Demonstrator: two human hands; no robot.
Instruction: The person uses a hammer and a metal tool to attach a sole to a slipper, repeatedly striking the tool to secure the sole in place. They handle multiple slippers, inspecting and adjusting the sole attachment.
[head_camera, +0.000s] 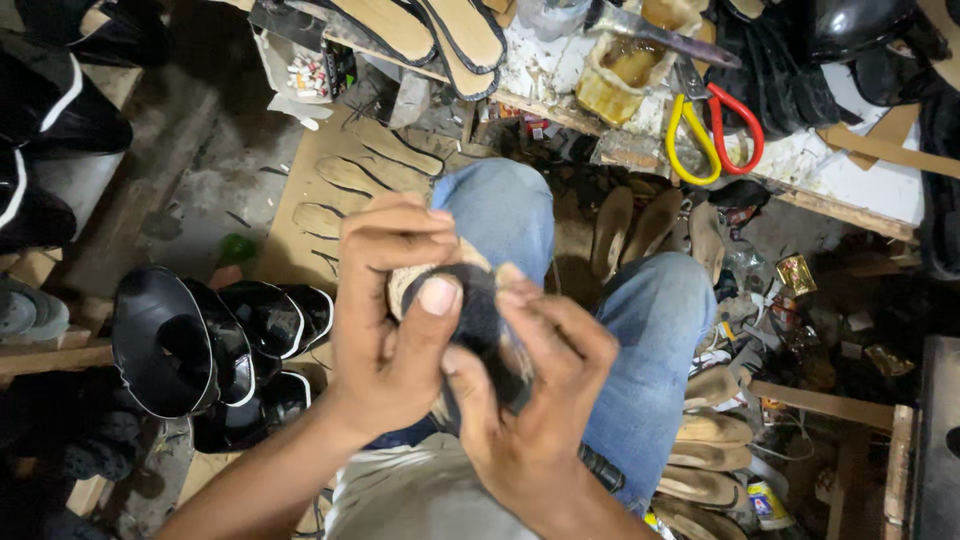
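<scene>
Over my lap, both hands hold one black shoe part with a tan sole edge (478, 300). My left hand (385, 320) wraps its far side, thumb pressed on the black top. My right hand (530, 400) grips its near end, fingers curled against the black material. Most of the piece is hidden between the palms. My knees in blue jeans (655, 330) sit just beneath.
Black shoe uppers (215, 345) are stacked at the left. Tan insoles (700, 460) lie on the floor at right and ahead. A cluttered workbench (850, 170) at the top carries scissors with a yellow and a red handle (712, 135) and a glue pot (630, 65).
</scene>
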